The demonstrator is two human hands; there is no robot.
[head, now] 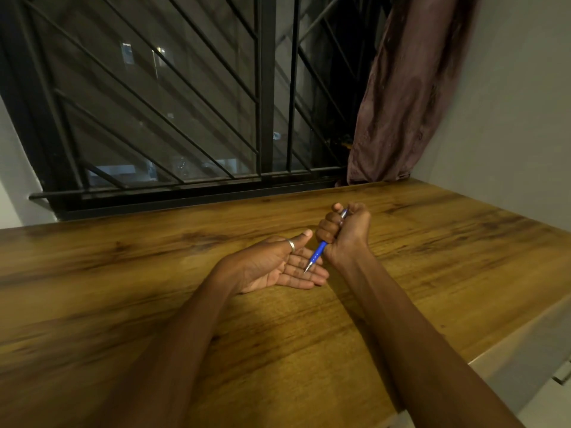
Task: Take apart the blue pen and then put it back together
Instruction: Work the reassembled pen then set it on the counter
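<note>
My right hand (pixel 346 233) grips the blue pen (pixel 318 253) in a fist, with the silver tip pointing down and toward me. The pen's upper end and clip show at the top of the fist, between my thumb and fingers. My left hand (pixel 278 267) lies palm up on the wooden table (pixel 154 304), fingers straight, a ring on the thumb. The pen tip sits just over the left fingers; I cannot tell whether it touches them. The pen looks to be in one piece.
A barred window (pixel 185 103) runs along the table's far edge. A brownish curtain (pixel 408 88) hangs at the back right beside a pale wall. The table's right edge drops off at the lower right.
</note>
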